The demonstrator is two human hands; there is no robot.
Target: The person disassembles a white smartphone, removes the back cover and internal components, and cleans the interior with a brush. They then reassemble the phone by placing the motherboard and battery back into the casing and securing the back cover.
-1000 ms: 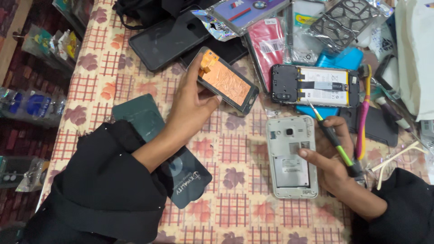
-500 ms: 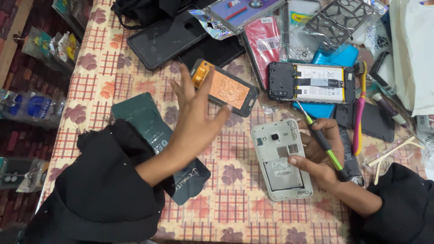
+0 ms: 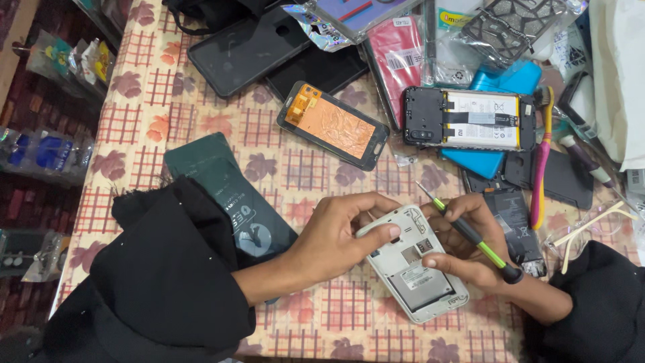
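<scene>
Gripping the white phone (image 3: pixel 411 263) by its top corner, the left hand (image 3: pixel 336 235) has its fingers closed round the open back (battery bay bare). The right hand (image 3: pixel 470 245) steadies its other edge and pinches a green-and-black screwdriver (image 3: pixel 470 235). The phone lies on the checked table (image 3: pixel 168 107). Farther off rest an orange-backed screen (image 3: pixel 334 125) and a black opened phone (image 3: pixel 470 119).

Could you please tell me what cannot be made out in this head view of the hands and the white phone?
- White phone: its top-left corner is hidden under the left hand.
- Screwdriver: mid-shaft is covered by the right hand.
- Screws in the phone: too small to tell.
- Goggles: cut off by the right edge.
</scene>
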